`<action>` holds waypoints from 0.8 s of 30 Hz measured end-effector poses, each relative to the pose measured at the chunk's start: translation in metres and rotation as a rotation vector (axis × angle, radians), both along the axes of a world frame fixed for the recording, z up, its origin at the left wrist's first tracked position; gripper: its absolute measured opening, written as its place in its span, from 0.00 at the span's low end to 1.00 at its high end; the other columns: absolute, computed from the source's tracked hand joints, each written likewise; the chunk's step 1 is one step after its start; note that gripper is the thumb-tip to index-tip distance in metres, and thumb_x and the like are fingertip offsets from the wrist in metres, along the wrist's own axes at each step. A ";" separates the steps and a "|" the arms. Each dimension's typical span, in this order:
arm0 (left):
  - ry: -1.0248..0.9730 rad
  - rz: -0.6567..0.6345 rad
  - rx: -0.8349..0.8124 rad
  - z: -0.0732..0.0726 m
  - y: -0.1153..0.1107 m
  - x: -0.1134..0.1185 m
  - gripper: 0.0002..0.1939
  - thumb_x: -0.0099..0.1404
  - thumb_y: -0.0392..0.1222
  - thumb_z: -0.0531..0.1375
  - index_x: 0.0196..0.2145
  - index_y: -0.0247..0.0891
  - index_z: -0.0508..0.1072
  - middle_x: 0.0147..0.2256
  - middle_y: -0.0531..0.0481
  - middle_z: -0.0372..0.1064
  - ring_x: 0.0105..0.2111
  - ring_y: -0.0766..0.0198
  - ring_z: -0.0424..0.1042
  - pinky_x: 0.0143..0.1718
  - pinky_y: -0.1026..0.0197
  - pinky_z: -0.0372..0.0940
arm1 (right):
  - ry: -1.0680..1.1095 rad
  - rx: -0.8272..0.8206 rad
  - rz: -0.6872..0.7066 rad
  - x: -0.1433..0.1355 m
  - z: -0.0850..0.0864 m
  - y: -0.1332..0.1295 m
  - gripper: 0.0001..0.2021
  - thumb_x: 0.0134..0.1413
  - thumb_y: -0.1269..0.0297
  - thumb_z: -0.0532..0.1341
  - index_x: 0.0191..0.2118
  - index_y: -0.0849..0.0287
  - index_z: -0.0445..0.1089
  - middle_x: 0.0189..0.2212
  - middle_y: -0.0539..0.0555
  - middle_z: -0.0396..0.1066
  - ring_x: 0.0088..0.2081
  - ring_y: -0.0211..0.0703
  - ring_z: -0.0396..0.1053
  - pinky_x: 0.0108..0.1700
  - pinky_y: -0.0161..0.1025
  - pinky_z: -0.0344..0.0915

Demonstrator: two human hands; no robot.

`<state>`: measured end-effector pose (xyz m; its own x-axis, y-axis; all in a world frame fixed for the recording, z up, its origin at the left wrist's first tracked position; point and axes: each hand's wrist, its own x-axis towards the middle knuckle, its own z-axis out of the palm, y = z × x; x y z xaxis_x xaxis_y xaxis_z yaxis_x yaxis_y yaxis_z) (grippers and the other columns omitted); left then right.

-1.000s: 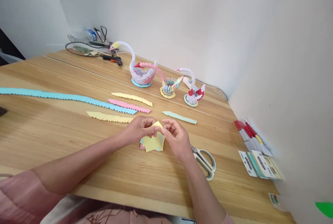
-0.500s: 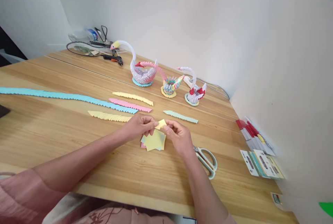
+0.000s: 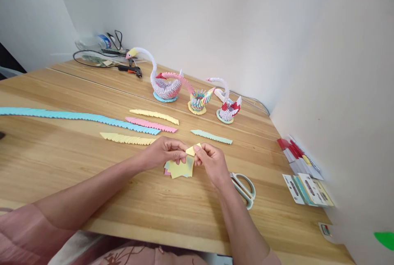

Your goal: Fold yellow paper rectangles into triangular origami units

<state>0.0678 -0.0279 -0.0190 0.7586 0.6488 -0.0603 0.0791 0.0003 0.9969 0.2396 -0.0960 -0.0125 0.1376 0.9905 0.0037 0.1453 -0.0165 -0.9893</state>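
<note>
A small folded piece of yellow paper (image 3: 191,150) is held between both hands. My left hand (image 3: 171,150) pinches its left corner with thumb and fingertips. Thumb and fingers of my right hand (image 3: 210,158) grip the right side of the piece. Just below lies a fanned stack of square paper sheets (image 3: 179,169), yellow on top, with green and pink edges showing. Beside my right wrist rest scissors with pale handles (image 3: 245,187), their blades hidden under the wrist. A yellow folded strip (image 3: 126,138) reaches up to my left hand.
Blue (image 3: 70,115), pink (image 3: 150,124), yellow and green (image 3: 212,136) folded strips lie beyond the hands. Three paper swans (image 3: 166,88) stand farther back. A glue gun (image 3: 131,70), cable and plastic bottle (image 3: 92,43) are back left; paper packs (image 3: 308,189) lie right.
The yellow piece has been turned and now looks like a folded, pointed shape. My left hand's fingers have shifted at its left corner. The whole view has moved slightly.
</note>
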 end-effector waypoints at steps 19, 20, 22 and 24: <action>0.082 0.131 0.170 0.001 -0.010 0.006 0.16 0.59 0.50 0.58 0.22 0.35 0.65 0.19 0.55 0.62 0.20 0.70 0.60 0.23 0.68 0.55 | -0.241 0.072 -0.003 -0.006 0.000 -0.004 0.16 0.53 0.58 0.57 0.18 0.59 0.60 0.15 0.45 0.59 0.19 0.33 0.54 0.23 0.32 0.51; 0.094 0.136 0.203 0.001 -0.010 0.006 0.15 0.60 0.50 0.58 0.23 0.35 0.66 0.19 0.55 0.62 0.21 0.70 0.60 0.23 0.68 0.56 | -0.212 0.063 0.005 -0.005 0.000 -0.004 0.17 0.53 0.58 0.57 0.18 0.59 0.60 0.15 0.45 0.59 0.19 0.33 0.55 0.23 0.32 0.52; 0.116 0.164 0.318 0.001 -0.009 0.004 0.12 0.58 0.49 0.60 0.27 0.36 0.69 0.22 0.54 0.66 0.23 0.68 0.63 0.25 0.67 0.58 | -0.103 0.036 0.007 -0.003 0.001 -0.003 0.17 0.53 0.58 0.57 0.17 0.59 0.60 0.15 0.46 0.60 0.19 0.33 0.56 0.24 0.32 0.54; 0.127 0.228 0.507 0.002 -0.008 0.002 0.10 0.56 0.47 0.62 0.30 0.37 0.71 0.25 0.52 0.69 0.25 0.66 0.65 0.28 0.66 0.59 | 0.023 0.003 -0.004 -0.002 0.001 -0.002 0.17 0.52 0.58 0.58 0.17 0.59 0.59 0.15 0.46 0.60 0.19 0.33 0.56 0.24 0.32 0.55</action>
<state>0.0701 -0.0355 -0.0169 0.6034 0.7665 0.2200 0.2520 -0.4451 0.8593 0.2376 -0.0982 -0.0110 0.1415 0.9899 0.0031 0.1229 -0.0144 -0.9923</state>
